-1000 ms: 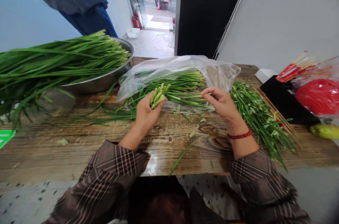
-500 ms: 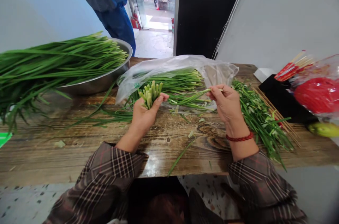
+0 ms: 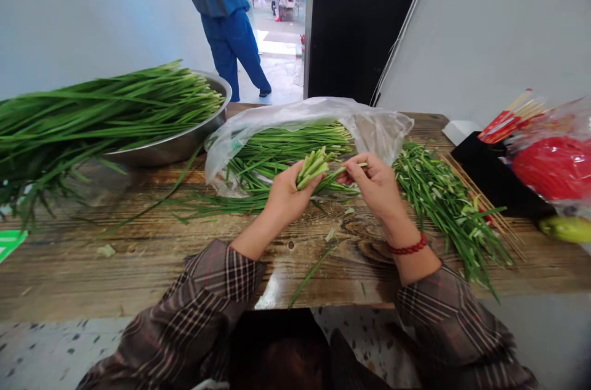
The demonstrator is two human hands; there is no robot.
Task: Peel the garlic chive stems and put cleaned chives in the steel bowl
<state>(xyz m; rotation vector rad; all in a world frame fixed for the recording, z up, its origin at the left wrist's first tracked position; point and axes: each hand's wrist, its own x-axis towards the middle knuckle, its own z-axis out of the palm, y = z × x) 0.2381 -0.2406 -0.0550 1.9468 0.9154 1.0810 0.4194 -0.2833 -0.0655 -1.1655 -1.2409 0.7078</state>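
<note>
My left hand (image 3: 289, 193) is wrapped round a small bunch of green stalks (image 3: 314, 167), their pale cut ends pointing up and to the right. Just to its right, my right hand (image 3: 373, 186) pinches a thin stalk (image 3: 339, 172) near its pale end. Behind both hands lies a clear plastic bag (image 3: 295, 108), open toward me, with long green stalks (image 3: 295, 147) in it. A heap of loose leaves and trimmings (image 3: 443, 199) lies to the right of my right hand. One stray leaf (image 3: 313, 277) rests near the table's front edge.
At the left, a metal bowl (image 3: 170, 149) bears a large pile of long green stalks (image 3: 111, 110). On the right stand a black box (image 3: 494, 178), thin sticks (image 3: 496, 211) and a red bundle in plastic (image 3: 554, 167). A person in blue (image 3: 226, 15) stands by the doorway.
My left hand has moved right with its bunch, and my right hand has come slightly left, so they are closer together. The person in blue has shifted right toward the doorway.
</note>
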